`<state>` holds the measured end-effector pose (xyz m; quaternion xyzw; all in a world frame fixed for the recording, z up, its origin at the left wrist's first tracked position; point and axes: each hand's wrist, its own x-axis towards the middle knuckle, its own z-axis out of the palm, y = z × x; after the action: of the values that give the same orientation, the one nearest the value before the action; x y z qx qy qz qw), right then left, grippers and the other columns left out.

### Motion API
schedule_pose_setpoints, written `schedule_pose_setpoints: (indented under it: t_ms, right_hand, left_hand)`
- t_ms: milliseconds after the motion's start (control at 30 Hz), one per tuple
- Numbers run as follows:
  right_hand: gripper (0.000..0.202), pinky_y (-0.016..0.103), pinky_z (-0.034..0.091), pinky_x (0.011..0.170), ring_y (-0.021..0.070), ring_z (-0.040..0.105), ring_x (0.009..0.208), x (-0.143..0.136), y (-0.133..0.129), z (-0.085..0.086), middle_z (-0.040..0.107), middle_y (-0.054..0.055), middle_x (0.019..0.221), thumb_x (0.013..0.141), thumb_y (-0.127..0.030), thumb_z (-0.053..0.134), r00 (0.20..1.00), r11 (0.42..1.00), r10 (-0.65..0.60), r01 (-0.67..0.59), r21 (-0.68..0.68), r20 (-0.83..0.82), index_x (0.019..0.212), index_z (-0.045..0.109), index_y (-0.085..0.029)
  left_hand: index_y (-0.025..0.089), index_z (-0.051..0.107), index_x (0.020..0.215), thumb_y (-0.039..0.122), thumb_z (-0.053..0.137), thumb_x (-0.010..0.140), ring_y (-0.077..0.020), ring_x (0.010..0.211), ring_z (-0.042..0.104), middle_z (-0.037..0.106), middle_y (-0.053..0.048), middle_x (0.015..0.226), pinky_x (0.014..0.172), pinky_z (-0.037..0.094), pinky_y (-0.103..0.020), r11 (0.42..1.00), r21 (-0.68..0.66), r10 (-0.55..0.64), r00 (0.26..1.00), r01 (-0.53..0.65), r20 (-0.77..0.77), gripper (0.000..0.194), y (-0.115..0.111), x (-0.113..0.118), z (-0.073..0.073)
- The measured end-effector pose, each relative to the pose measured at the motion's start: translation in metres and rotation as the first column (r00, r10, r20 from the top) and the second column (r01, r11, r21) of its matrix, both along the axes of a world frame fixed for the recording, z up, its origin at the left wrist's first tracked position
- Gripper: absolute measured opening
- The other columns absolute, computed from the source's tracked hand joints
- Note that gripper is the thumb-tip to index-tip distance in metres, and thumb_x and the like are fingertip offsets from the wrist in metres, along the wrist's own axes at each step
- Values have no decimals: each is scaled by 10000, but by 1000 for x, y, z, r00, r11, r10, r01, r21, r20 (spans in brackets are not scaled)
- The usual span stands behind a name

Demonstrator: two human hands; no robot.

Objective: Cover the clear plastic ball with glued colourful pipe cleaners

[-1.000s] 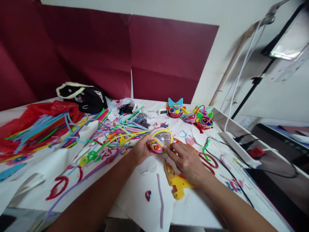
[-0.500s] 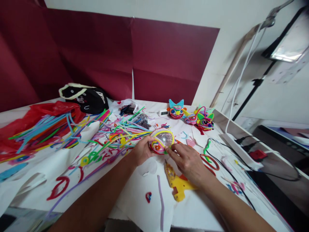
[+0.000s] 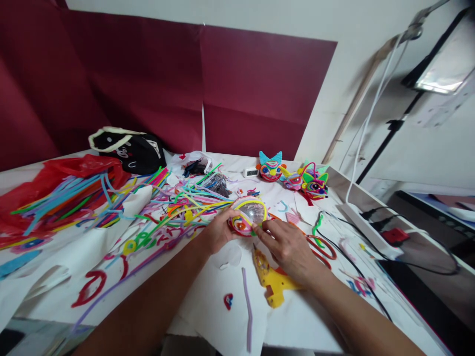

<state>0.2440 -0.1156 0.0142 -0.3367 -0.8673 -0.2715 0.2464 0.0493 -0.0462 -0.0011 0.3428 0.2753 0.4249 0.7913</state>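
Observation:
My left hand [image 3: 219, 231] is closed on the left side of a clear plastic ball [image 3: 256, 212] trimmed with pink, yellow and green pipe cleaners and an orange-centred eye. My right hand [image 3: 282, 243] has its thumb and fingers pinched at the ball's lower right edge, by a bit of green trim. The exact grip of those fingertips is partly hidden. Below my right hand lies a yellow hot glue gun [image 3: 273, 287], its handle partly covered by my forearm. A purple pipe cleaner [image 3: 247, 309] and a small red and blue coiled piece [image 3: 228, 301] rest on white paper [image 3: 211, 319].
Loose pipe cleaners [image 3: 178, 212] and a red plastic bag [image 3: 85, 165] cover the left side. Decorated lion-head ornaments [image 3: 270, 166] stand at the back. A power strip [image 3: 371, 232] with cables runs along the right, and a black pouch [image 3: 137, 153] sits back left.
Both hands stay on the ball with almost no movement. The whole view has shifted very slightly.

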Motion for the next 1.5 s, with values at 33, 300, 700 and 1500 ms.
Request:
schedule_pose_setpoints:
  t_ms: [33,300,700,1500]
  right_hand:
    - [283,314,432,610,186,541,739,0,0,0,641,92,874,1009,-115,401,1000,1000,1,-1,1,-4,1101,669,-113]
    - [290,305,435,619,182,545,750,-1,1,1,642,95,886,1012,-121,397,1000,1000,8,-8,-1,-11,1103,672,-105]
    - [298,312,427,611,187,538,734,-1,1,1,647,95,872,1014,-112,387,998,999,34,-34,7,-43,1106,669,-85]
    - [299,317,434,612,190,552,743,-6,1,2,642,88,850,1034,-178,393,1000,1000,2,-2,1,-20,1099,673,-97]
  left_hand:
    - [119,670,1085,227,665,754,-300,979,696,721,-151,1124,806,589,-405,1000,-1,1,1000,-1,-1,348,0,0,0]
    - [126,663,1147,236,681,744,-302,1038,674,706,-155,1169,824,581,-414,999,37,-10,1000,10,-12,418,0,0,-1]
    - [249,518,1354,182,795,682,-255,1078,625,634,-101,1257,899,542,-410,982,186,20,999,-10,-50,731,-6,2,2]
    - [304,433,1370,242,850,628,-232,970,668,665,-65,1166,807,555,-375,973,195,161,970,-124,-184,853,-5,11,-15]
